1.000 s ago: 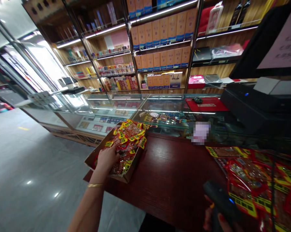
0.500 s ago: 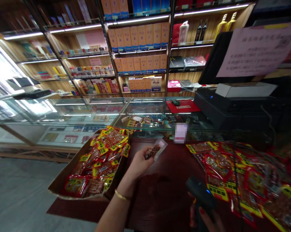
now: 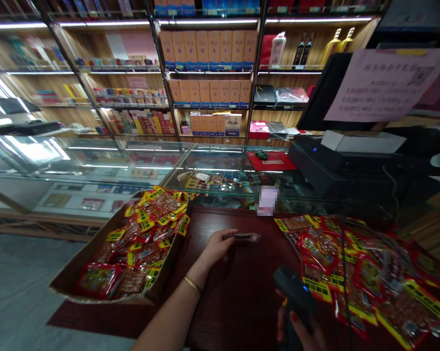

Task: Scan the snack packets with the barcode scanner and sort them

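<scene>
My left hand (image 3: 220, 245) pinches one end of a small clear snack packet (image 3: 247, 237), now seen nearly edge-on above the dark red tabletop (image 3: 238, 278). At the lower right, my right hand (image 3: 296, 321) is wrapped around the handle of a dark barcode scanner (image 3: 295, 290) with a blue light on it. To the left of my left hand stands an open cardboard box (image 3: 95, 301) full of red and yellow snack packets (image 3: 146, 253). More red and yellow snack packets (image 3: 336, 253) lie in a loose pile right of the scanner.
Behind the table runs a glass display counter (image 3: 132, 158) with a red mat (image 3: 274, 162) and a computer mouse (image 3: 261, 155) on it. A monitor (image 3: 325, 92) with a paper sign stands at the right. A dark cable (image 3: 345, 273) hangs before the right pile. Stocked shelves (image 3: 208, 73) line the wall.
My left hand has turned the packet from face-on to nearly edge-on and lowered it slightly. My right hand still holds the scanner. The whole view has shifted a little.
</scene>
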The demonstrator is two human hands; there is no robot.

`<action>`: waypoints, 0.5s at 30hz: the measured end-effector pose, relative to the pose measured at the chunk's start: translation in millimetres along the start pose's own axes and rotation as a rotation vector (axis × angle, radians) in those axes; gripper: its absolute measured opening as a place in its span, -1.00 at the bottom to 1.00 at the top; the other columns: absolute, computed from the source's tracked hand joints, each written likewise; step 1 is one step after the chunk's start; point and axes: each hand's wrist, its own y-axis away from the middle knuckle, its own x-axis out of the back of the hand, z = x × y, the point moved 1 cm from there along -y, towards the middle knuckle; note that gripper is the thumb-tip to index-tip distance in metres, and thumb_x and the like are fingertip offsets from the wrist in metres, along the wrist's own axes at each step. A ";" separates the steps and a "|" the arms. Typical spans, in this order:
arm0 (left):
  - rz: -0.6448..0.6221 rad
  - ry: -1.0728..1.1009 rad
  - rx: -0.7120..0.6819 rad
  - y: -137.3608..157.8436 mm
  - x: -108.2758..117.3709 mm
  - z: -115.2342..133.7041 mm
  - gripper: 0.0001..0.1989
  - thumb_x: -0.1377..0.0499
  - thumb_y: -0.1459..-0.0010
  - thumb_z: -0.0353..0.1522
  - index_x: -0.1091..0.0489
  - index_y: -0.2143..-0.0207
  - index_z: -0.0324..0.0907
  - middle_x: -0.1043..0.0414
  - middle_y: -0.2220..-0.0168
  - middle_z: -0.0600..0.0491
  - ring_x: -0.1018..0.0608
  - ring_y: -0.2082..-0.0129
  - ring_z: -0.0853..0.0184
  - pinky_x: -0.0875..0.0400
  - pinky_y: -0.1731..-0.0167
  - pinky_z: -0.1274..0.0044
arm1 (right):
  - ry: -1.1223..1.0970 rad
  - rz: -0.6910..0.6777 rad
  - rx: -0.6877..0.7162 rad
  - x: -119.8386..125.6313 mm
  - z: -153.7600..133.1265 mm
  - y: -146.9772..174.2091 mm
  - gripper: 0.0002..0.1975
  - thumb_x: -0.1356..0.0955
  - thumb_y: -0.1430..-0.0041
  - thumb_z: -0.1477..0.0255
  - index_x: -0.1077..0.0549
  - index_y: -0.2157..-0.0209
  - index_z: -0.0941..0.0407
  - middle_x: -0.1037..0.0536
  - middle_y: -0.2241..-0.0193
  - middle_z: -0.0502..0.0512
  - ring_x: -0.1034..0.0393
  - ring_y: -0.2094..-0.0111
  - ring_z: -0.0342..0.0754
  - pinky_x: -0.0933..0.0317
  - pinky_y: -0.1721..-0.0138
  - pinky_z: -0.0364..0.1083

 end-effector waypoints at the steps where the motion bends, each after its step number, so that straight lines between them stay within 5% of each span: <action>1: -0.016 0.013 0.029 -0.9 -1.0 -0.7 -0.67 -0.31 0.00 -0.43 -0.65 0.13 -0.21 -0.69 0.15 -0.02 -0.66 0.18 0.22 -0.52 0.19 0.51 | -0.001 -0.005 0.010 -0.5 0.2 -0.1 -0.37 -0.59 0.13 -0.10 -0.65 0.19 0.12 -0.60 0.62 -0.01 -0.42 0.67 -0.10 -0.32 0.58 -0.12; 8: -0.064 0.129 0.113 -1.9 -1.2 -2.9 -0.66 -0.33 -0.06 -0.32 -0.65 0.10 -0.24 -0.70 0.24 -0.07 -0.66 0.28 0.23 -0.52 0.26 0.51 | -0.048 0.024 0.045 -1.5 8.9 -2.4 -0.45 -0.60 0.08 -0.05 -0.65 0.21 0.08 -0.59 0.61 -0.06 -0.40 0.67 -0.16 -0.26 0.60 -0.19; 15: -0.026 0.184 0.087 -6.9 -4.7 -4.6 -0.63 -0.45 0.14 -0.49 -0.61 0.18 -0.22 -0.70 0.20 -0.05 -0.68 0.25 0.27 -0.51 0.25 0.54 | 0.131 0.073 0.048 -12.1 -0.3 2.3 -0.39 -0.54 0.08 -0.16 -0.64 0.27 0.11 -0.54 0.64 -0.07 -0.37 0.65 -0.14 -0.27 0.56 -0.17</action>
